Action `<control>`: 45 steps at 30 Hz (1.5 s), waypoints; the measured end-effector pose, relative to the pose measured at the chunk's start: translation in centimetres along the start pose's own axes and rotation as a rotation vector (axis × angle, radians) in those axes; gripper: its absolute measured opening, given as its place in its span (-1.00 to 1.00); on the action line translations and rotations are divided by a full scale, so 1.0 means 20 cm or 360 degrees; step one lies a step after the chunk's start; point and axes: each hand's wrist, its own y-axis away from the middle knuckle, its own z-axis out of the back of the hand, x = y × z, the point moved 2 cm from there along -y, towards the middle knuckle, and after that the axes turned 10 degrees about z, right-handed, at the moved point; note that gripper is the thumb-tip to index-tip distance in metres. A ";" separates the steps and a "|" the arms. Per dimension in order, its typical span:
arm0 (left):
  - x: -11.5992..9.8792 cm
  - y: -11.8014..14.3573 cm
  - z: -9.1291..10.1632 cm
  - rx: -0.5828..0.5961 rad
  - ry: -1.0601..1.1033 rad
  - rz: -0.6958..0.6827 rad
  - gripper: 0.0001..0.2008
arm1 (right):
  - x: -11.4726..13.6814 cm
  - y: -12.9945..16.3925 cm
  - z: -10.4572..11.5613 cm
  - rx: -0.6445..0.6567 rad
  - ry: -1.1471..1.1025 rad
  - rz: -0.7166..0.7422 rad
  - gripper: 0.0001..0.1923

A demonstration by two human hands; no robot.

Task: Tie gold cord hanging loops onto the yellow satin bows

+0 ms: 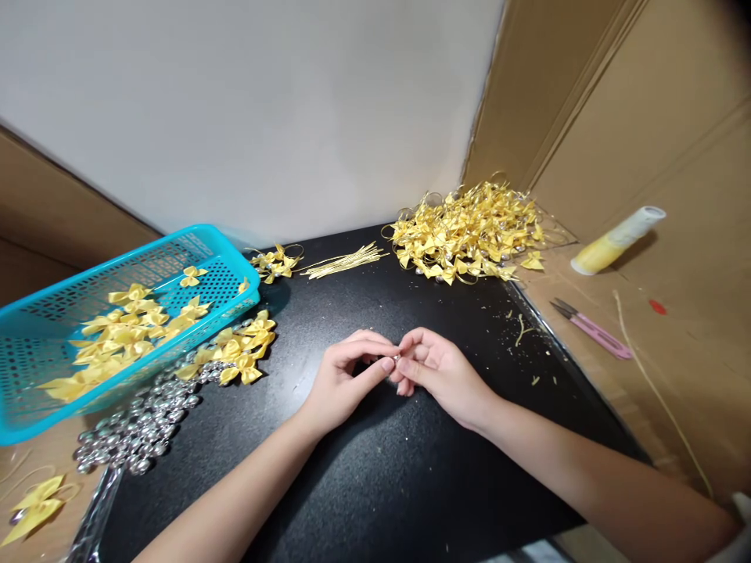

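Two hands, left hand and right hand, meet fingertip to fingertip over the black counter, pinched shut on a tiny silvery piece, mid-counter for easy reach of supplies

White wall behind, cardboard panels at sides, black tabletop.

One turquoise basket at 9 o'clock, one pink snips and one yellow roll at 3, bows too many to count.
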 end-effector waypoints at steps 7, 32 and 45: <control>-0.01 0.00 0.00 -0.0104 -0.0053 0.0016 -0.92 | -0.02 -0.02 0.02 0.0060 0.0020 0.0016 -0.63; -0.21 0.00 0.17 -0.0740 0.0045 -0.0335 -0.94 | 0.01 -0.04 0.08 0.0275 0.1901 0.0798 -0.90; -0.24 0.04 -0.01 -0.0030 -0.0435 -0.0137 -0.92 | 0.10 0.02 0.02 0.0337 0.1087 0.0879 -0.92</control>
